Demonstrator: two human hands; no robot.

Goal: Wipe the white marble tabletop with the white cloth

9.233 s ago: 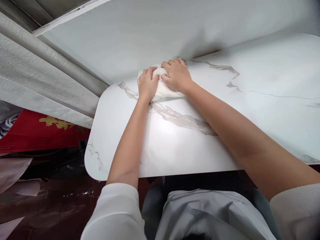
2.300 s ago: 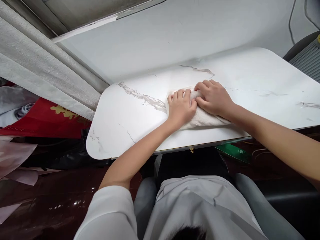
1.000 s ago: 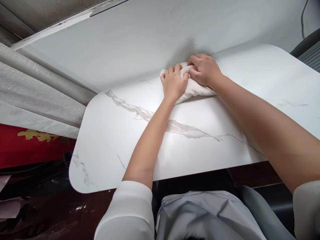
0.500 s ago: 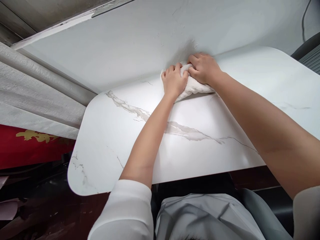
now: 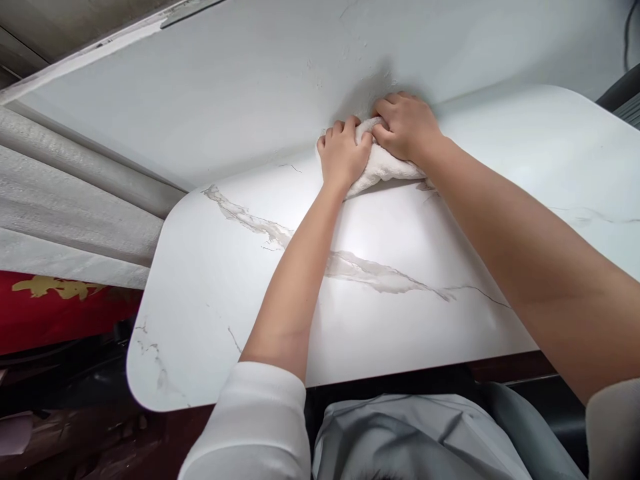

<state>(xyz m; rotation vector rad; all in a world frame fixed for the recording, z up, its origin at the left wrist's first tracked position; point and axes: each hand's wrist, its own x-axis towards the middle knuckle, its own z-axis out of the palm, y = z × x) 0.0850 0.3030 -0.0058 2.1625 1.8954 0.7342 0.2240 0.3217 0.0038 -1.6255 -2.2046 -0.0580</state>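
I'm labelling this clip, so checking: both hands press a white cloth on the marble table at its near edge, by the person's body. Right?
Not quite. The left hand and right hand do press the white cloth on the marble table, but at its far edge, against the wall, not the near edge. The head view shows it.

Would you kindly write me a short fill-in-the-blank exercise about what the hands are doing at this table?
1. The left hand and the right hand clutch one bunched white ____.
2. It lies at the far edge of the table, next to the ____.
3. Below the curtain, left of the table, shows a ____ item with gold marks.
Missing words: cloth; wall; red.
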